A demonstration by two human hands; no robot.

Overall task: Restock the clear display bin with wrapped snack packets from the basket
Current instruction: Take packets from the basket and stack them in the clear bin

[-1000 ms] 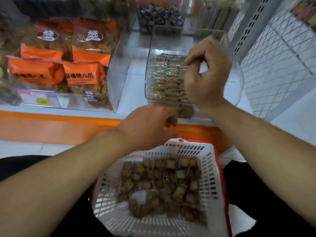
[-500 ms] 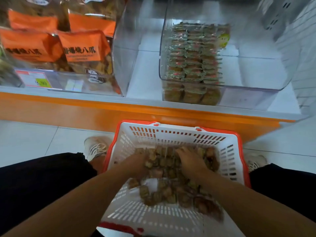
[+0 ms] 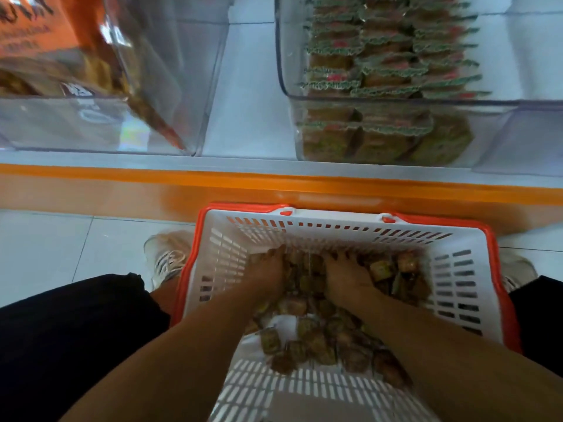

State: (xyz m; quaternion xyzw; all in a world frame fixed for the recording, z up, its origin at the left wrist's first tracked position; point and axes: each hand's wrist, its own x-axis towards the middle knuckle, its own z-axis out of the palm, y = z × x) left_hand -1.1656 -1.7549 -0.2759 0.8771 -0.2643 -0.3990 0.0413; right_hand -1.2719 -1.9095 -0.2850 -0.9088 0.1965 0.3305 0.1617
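**Me:** Packets (image 3: 316, 339), small and square, lie loose in a heap on the floor of my white basket (image 3: 457, 269). Both my hands are down in them: left hand (image 3: 268, 269) at the far left of the heap, right hand (image 3: 347, 277) just beside it, palms down with the fingertips sunk among the wrappers.

**You:** Have you got hold of any?

**Me:** I cannot tell. The fingers of both hands bend down into the heap and their ends are hidden, so whether they pinch packets or only rest on them is not shown.

**You:** How will they handle?

**Me:** I judge them light, with slick, crinkly film over a firm little block. They should slide over each other easily, so a loose scoop may shed some. I would gather several between the two hands, pressing on the flat faces and not on the frilled seams.

**You:** And where do they go?

**Me:** Into the clear bin (image 3: 533, 138) on the shelf (image 3: 249, 86) above the basket. Its left part holds neat rows of packets (image 3: 390, 68), stacked; its right part looks bare. The other clear bin (image 3: 182, 86) to the left holds orange bags (image 3: 45, 35).
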